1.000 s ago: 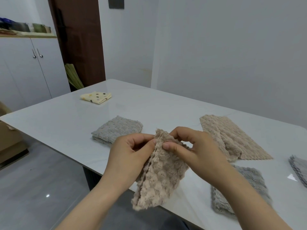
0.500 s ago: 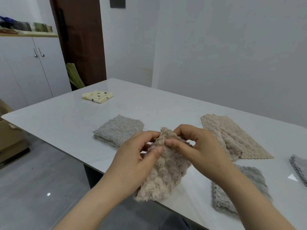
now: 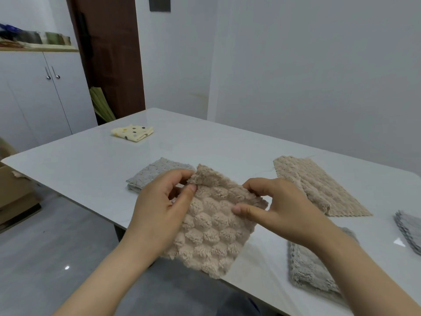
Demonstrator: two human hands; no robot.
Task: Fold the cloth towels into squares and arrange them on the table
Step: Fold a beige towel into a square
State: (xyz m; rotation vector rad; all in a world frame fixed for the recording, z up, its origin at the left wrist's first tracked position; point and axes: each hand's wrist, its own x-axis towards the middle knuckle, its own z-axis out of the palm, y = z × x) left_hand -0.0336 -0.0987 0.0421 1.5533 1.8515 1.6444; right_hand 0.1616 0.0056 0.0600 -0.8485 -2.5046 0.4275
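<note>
Now, largest to smallest:
Table: white top; the beige towel hangs over its near edge, not lying on it.
Long beige towel: unfolded, far right.
Near grey towel: folded, partly under the right forearm.
Far grey towel: folded, behind the left hand.
Spotted yellow towel: folded, well apart at the far side.
Beige towel: a second ago it drooped as a narrow bunch; it is now spread into a flat square, so folding looks nearly done and setting down remains.
Left hand: thumb and fingers pinching the top left corner.
Right hand: thumb and fingers gripping the right corner, wrist angled inward.
</note>
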